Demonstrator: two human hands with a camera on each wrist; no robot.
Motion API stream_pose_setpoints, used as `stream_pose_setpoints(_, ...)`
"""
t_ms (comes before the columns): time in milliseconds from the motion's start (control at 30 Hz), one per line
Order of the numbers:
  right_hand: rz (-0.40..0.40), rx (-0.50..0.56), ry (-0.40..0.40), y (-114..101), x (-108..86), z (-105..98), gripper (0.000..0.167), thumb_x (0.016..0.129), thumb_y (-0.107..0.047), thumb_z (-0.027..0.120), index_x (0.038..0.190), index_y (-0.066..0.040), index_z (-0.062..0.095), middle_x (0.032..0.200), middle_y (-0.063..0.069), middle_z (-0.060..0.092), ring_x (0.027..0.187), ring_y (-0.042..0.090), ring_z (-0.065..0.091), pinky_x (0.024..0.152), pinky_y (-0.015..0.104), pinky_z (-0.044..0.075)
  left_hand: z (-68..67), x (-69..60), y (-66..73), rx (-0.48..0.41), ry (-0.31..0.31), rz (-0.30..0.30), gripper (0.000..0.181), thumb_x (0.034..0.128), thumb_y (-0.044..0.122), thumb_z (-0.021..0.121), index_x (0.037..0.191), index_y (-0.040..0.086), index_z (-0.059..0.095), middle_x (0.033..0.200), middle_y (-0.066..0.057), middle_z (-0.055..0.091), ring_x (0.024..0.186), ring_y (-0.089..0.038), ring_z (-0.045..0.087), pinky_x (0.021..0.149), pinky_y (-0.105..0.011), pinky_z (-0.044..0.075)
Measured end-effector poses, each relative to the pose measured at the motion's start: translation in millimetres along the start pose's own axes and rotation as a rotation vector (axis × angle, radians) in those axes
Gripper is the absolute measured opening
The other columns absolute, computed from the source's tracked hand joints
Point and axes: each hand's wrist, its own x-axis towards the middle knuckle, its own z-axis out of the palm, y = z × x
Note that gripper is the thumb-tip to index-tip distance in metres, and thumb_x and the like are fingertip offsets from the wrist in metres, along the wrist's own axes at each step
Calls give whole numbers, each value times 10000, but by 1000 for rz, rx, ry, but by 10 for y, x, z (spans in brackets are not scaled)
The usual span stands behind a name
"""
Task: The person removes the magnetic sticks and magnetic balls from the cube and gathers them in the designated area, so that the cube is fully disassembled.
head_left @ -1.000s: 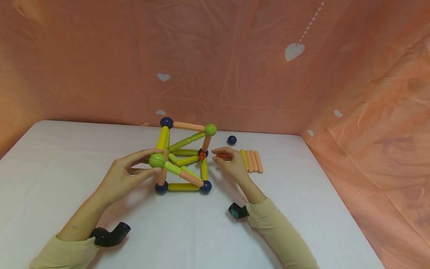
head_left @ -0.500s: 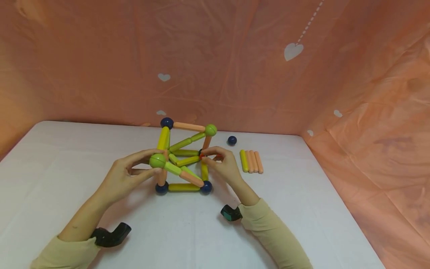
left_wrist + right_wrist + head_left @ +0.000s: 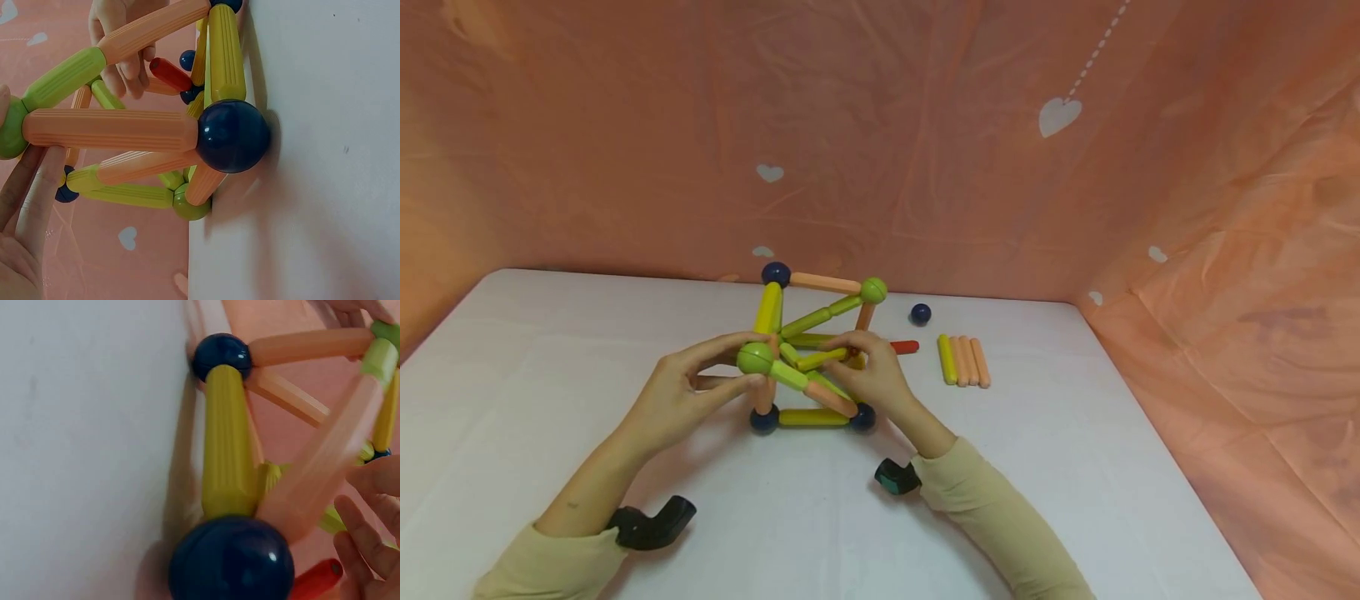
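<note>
A frame of magnetic sticks (image 3: 814, 417) and balls stands on the white table. My left hand (image 3: 681, 392) holds the green ball (image 3: 755, 359) at its front top corner; two fingers (image 3: 39, 194) lie against the peach upright (image 3: 112, 130). My right hand (image 3: 876, 375) reaches into the frame from the right, thumb and index fingertips on either side of a slanted yellow stick (image 3: 822, 359). Whether they grip it is unclear. A red stick (image 3: 906, 347) juts out to the right behind that hand; in the left wrist view it tilts up beside a dark blue ball (image 3: 191, 95).
A loose dark blue ball (image 3: 921, 314) lies right of the frame. Beside it a yellow stick (image 3: 947, 360) and several peach sticks (image 3: 970, 361) lie in a row. Pink cloth (image 3: 880, 150) hangs behind the table (image 3: 1037, 467).
My right hand brought a red stick left to the frame's back right ball. It has let go and moved further left, into the frame. The left hand has stayed on the green ball.
</note>
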Motion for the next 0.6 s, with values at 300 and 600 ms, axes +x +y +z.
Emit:
stream_pose_setpoints(300,-121,-280,-159,34,146,107,213,843,-106,716,1054,-77,725,1101,61,706,1104,235,589,996,447,324,2,-4,-8,5,-1,-10,437,865,109,707,1288,127,600,1134,196,638,1028,53,593,785,-184,549)
stream_pose_setpoints(600,-121,-354,-294,18,254,101,254,852,-92,713,1101,-44,706,1119,86,703,1112,228,622,1032,407,420,3,-8,-19,14,5,-2,445,857,102,713,1288,128,601,1143,203,639,1019,49,596,781,-185,550)
